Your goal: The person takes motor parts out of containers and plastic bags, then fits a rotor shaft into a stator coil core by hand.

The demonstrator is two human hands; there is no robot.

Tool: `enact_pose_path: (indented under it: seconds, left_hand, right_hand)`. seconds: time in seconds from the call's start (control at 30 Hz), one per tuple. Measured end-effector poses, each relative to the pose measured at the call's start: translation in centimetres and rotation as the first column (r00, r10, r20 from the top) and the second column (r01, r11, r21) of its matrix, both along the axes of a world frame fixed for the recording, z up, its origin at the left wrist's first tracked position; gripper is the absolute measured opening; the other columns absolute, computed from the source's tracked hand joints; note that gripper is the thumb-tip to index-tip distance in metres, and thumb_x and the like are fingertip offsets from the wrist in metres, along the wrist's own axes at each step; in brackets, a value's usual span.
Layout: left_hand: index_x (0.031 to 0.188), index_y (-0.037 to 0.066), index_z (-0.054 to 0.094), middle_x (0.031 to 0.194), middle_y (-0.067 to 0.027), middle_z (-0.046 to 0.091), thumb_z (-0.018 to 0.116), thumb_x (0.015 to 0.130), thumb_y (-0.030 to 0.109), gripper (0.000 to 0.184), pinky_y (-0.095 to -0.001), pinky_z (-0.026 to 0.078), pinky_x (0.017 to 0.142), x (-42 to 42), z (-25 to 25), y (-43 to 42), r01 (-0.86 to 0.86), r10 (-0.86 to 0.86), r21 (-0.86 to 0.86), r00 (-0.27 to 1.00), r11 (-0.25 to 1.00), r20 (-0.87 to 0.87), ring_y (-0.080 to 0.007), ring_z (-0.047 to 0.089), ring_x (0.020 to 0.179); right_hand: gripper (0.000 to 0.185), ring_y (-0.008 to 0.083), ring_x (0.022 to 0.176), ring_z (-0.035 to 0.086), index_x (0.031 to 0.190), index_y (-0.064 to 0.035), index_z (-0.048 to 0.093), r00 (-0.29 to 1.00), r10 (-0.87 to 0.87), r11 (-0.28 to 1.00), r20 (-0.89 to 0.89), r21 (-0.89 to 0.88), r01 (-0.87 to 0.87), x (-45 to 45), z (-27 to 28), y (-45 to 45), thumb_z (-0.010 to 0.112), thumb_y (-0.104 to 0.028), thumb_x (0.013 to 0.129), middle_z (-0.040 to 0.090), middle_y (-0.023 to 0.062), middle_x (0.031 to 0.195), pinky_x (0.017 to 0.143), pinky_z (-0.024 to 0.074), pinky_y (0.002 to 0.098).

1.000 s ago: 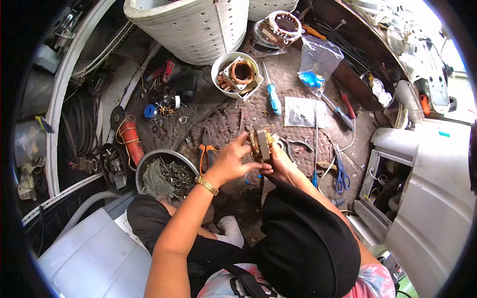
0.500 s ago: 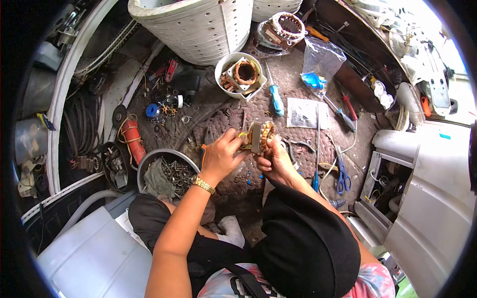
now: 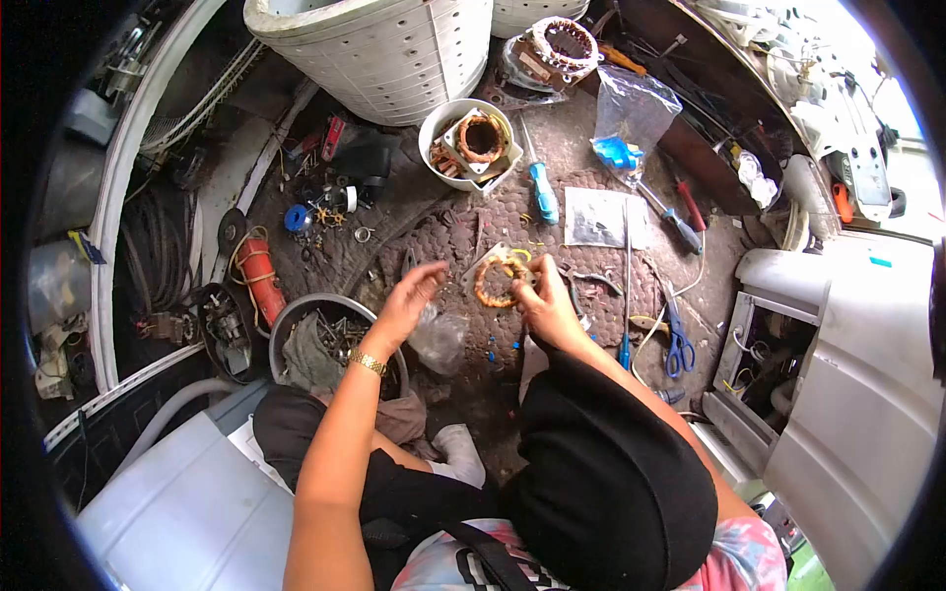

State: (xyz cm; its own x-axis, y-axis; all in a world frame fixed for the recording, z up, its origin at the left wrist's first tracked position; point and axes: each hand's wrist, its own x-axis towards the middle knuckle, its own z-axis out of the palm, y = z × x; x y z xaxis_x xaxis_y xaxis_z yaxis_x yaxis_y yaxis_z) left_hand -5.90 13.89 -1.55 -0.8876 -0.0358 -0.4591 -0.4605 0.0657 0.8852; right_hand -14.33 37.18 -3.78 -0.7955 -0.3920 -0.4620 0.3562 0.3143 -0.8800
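A small motor stator (image 3: 482, 292) with a ring of copper windings and a pale square core is tilted so its round opening faces me. My right hand (image 3: 545, 303) grips it by its right side, fingers wrapped at the edge. My left hand (image 3: 414, 295), with a gold watch on the wrist, is apart from the stator to its left. Its fingers are spread and hold nothing. Just below that hand lies a clear plastic bag (image 3: 439, 342). Pliers (image 3: 598, 282) lie on the mat right of my right hand.
A white bucket (image 3: 430, 158) with another stator stands beyond; a larger stator (image 3: 552, 49) sits farther back. Screwdrivers (image 3: 544, 193), scissors (image 3: 679, 343) and a paper sheet (image 3: 603, 219) lie to the right. A basin (image 3: 286, 325) of bolts stands at left near my leg.
My left hand has let go of the stator and moved left, its fingers opening. In my right hand the stator has turned so its opening faces me. The plastic bag has come into view.
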Motion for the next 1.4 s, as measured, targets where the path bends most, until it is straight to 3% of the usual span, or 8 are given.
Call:
enact_pose_path:
  seconds: [0.1,0.27,0.37,0.43,0.83,0.97,1.17,1.4]
  left_hand:
    - [0.121,0.000,0.055,0.103,-0.0060,0.062,0.054,0.091,0.045,0.053,-0.0270,0.040,0.091,-2.0,0.9,1.2,-0.031,0.027,0.134,0.999,0.990,0.033,-0.0137,0.054,0.101]
    - [0.116,-0.003,0.056,0.108,-0.0060,0.061,0.056,0.091,0.041,0.051,-0.0264,0.041,0.089,-2.1,-0.2,3.2,0.007,-0.012,0.091,0.998,0.996,0.057,-0.0104,0.053,0.100]
    - [0.118,-0.002,0.055,0.112,-0.0052,0.059,0.055,0.092,0.039,0.049,-0.0274,0.040,0.092,-1.6,0.4,4.3,-0.181,0.173,0.156,0.983,0.971,0.066,-0.0107,0.052,0.103]
    - [0.120,-0.002,0.054,0.115,-0.0047,0.058,0.054,0.092,0.040,0.050,-0.0278,0.038,0.094,-1.0,0.8,5.3,-0.335,0.325,0.152,0.941,0.930,0.088,-0.0107,0.050,0.105]
    - [0.097,0.001,0.054,0.093,-0.0008,0.055,0.037,0.096,0.055,0.056,-0.0257,0.038,0.085,0.3,-1.4,7.0,-0.373,0.375,0.111,0.927,0.921,0.004,-0.0101,0.046,0.090]
    - [0.093,0.002,0.054,0.088,-0.0009,0.054,0.036,0.098,0.050,0.051,-0.0259,0.039,0.082,0.3,-1.7,7.3,-0.420,0.424,0.112,0.906,0.900,-0.009,-0.0099,0.047,0.085]
    - [0.094,0.001,0.054,0.087,-0.0011,0.055,0.038,0.098,0.046,0.048,-0.0262,0.040,0.081,-0.1,-3.1,8.4,-0.432,0.435,0.085,0.900,0.898,-0.018,-0.0102,0.047,0.085]
    - [0.098,-0.002,0.056,0.091,-0.0041,0.059,0.039,0.098,0.048,0.052,-0.0278,0.041,0.083,-1.0,-4.6,9.5,-0.410,0.411,0.061,0.911,0.910,-0.013,-0.0122,0.051,0.087]
  right_hand:
    - [0.029,0.0159,0.074,0.045,0.101,-0.0014,0.044,0.990,0.136,0.991,0.045,-0.016,-0.135,0.3,1.0,-0.3,0.061,-0.018,0.085,0.047,0.0080,0.079,0.064,0.0395,0.0326]
    - [0.041,0.0096,0.049,0.048,0.113,-0.0042,0.042,0.959,0.056,0.983,0.277,-0.182,-0.005,0.9,2.3,-0.7,0.061,-0.033,0.090,0.056,0.0091,0.083,0.044,0.0383,0.0223]
    - [0.053,0.0141,0.052,0.052,0.125,-0.0061,0.039,0.737,-0.080,0.844,0.671,-0.348,0.409,1.9,1.7,1.0,0.055,-0.044,0.091,0.059,0.0092,0.086,0.047,0.0444,0.0240]
    - [0.062,0.0164,0.062,0.057,0.136,-0.0112,0.032,0.410,-0.178,0.747,0.895,-0.149,0.648,2.9,-2.6,3.2,0.044,-0.053,0.093,0.062,0.0099,0.094,0.053,0.0496,0.0270]
    - [0.044,0.0151,0.056,0.054,0.088,-0.0042,0.054,-0.100,-0.468,0.157,0.878,0.194,0.968,2.3,-10.6,3.5,0.035,-0.042,0.099,0.059,0.0055,0.071,0.050,0.0466,0.0263]
    - [0.027,0.0161,0.058,0.057,0.097,-0.0052,0.047,0.116,-0.530,0.318,0.840,0.070,0.946,3.0,-9.6,4.6,0.037,-0.030,0.100,0.058,0.0069,0.074,0.052,0.0509,0.0296]
    - [0.020,0.0192,0.056,0.062,0.107,-0.0092,0.043,0.819,-0.523,0.699,0.234,-0.432,0.570,0.5,1.2,4.3,0.045,-0.027,0.098,0.060,0.0116,0.077,0.043,0.0512,0.0292]
    - [0.006,0.0098,0.059,0.057,0.098,-0.0025,0.052,0.934,-0.160,0.940,-0.320,-0.339,0.045,-0.2,4.2,1.9,0.049,0.000,0.093,0.058,0.0049,0.076,0.054,0.0471,0.0239]
